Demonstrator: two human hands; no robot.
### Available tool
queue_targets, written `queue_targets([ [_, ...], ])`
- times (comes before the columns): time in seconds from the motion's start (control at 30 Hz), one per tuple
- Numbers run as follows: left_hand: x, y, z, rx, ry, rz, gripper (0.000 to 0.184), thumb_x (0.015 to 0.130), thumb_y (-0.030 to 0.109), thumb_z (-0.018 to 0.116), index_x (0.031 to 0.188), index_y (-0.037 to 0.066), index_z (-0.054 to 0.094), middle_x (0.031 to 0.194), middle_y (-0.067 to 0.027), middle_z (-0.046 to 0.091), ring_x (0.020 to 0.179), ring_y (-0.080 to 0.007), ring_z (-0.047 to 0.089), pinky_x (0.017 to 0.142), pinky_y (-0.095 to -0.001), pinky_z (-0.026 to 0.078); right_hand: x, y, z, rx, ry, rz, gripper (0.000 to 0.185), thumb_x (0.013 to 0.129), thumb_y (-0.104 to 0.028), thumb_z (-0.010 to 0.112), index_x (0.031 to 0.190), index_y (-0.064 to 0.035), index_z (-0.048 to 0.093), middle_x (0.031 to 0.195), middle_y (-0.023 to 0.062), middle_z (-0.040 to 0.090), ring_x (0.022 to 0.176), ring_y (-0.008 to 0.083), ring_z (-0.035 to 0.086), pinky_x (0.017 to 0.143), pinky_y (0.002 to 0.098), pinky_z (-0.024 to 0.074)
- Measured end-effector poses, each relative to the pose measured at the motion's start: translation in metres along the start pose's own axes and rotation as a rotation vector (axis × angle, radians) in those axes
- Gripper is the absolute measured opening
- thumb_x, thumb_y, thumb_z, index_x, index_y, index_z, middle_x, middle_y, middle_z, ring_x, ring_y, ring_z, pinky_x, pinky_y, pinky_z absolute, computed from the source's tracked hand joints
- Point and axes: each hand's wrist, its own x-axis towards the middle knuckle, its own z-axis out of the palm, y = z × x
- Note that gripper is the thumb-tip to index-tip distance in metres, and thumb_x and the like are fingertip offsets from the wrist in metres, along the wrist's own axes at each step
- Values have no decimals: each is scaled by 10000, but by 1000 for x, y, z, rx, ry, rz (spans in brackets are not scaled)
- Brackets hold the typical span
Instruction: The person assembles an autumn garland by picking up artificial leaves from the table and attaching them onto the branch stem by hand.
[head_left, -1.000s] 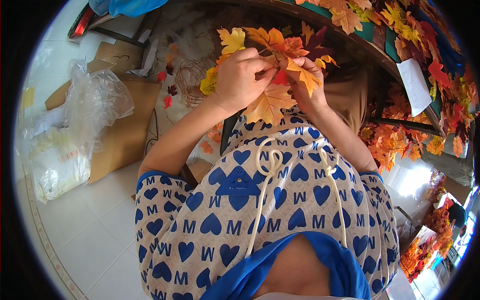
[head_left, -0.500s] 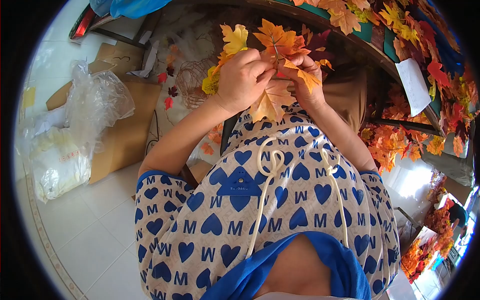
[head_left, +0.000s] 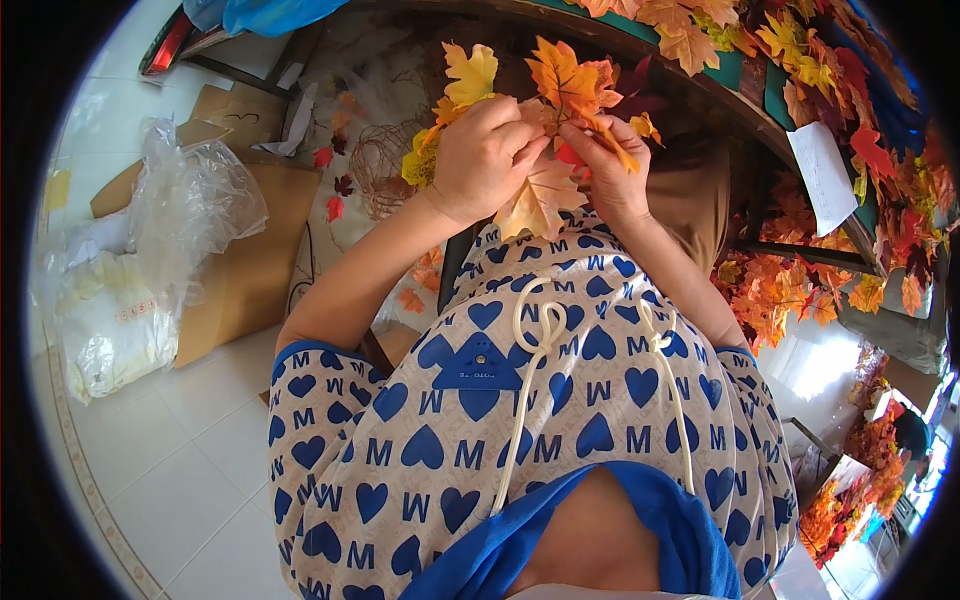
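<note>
My left hand (head_left: 482,158) is closed, pinching the artificial maple-leaf garland around its stem, with a yellow leaf (head_left: 470,75) and yellow foliage showing beyond it. My right hand (head_left: 612,172) is closed too, thumb and fingers gripping the stem side of an orange leaf (head_left: 568,80). The hands almost meet in front of my lap. A pale peach leaf (head_left: 541,198) hangs below them, and a bit of red shows between them. The stem itself is mostly hidden by my fingers.
A table edge (head_left: 770,125) at upper right carries piled autumn leaves (head_left: 690,40) and a hanging paper sheet (head_left: 823,175). More leaves (head_left: 780,300) lie below. On the left are cardboard (head_left: 250,260) and a clear plastic bag (head_left: 195,200). Tangled wire (head_left: 385,165) lies beyond my hands.
The orange leaf in my right hand has turned and shifted slightly right, and its lower leaf now folds downward. A red patch appears between my hands. My left hand barely moves.
</note>
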Motion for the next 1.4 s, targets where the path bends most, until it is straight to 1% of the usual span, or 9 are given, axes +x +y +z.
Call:
queue_targets([
  [0.23,0,-3,2,27,12,93,114,666,101,708,731,47,632,740,-49,508,739,-234,574,651,-329,488,2,12,-3,257,-102,-45,187,754,27,705,848,-80,585,920,32,636,800,90,603,749,229,511],
  [0.53,-2,1,0,-15,5,36,152,647,60,724,772,51,639,758,-51,540,731,-240,572,642,-332,481,4,16,-8,219,-233,-90,50,852,-69,611,851,-39,571,892,39,625,814,122,615,758,245,513],
  [0.8,-1,-3,5,-7,15,70,116,684,67,695,781,49,633,806,-52,567,769,-254,578,658,-345,487,11,13,-17,67,-327,-118,28,825,-9,594,851,-20,588,905,51,616,813,98,572,763,235,484],
  [0.93,3,-4,0,-173,-197,-74,141,798,86,624,917,9,625,866,-110,581,841,-285,581,739,-350,478,24,9,-27,188,-308,-143,62,827,-44,613,875,-19,584,925,64,615,852,141,592,805,268,486],
  [1.03,2,-16,-3,-437,-333,-340,291,939,85,459,1218,13,496,1035,-111,613,959,-170,587,839,-277,452,25,9,-40,302,-256,-134,97,825,-81,634,881,-19,585,946,67,613,872,159,602,833,276,492],
  [1.13,1,-21,-6,-553,-361,-413,274,941,74,442,1196,6,517,1093,-101,610,1013,-155,576,868,-278,450,33,18,-54,179,-187,-160,139,829,-99,641,912,-8,576,964,68,609,886,163,605,849,284,496],
  [1.23,0,-16,-6,-522,-515,-488,245,926,63,480,1147,-16,551,1072,-101,627,989,-157,598,840,-277,469,34,15,-56,310,-341,-238,171,835,-92,645,952,4,565,970,64,607,887,159,606,839,288,499],
  [1.33,-8,-22,1,-654,-627,-591,225,900,58,544,1095,-52,572,1018,-104,642,912,-142,624,796,-260,489,35,7,-48,270,-244,-138,203,820,-46,659,983,15,553,974,66,605,883,150,605,821,277,503],
  [1.4,-11,-28,3,-818,-774,-570,238,886,60,572,1090,-63,569,998,-109,645,900,-129,623,794,-250,490,35,-1,-34,11,-36,-101,245,772,14,692,976,12,555,970,66,602,871,133,600,803,251,502],
])
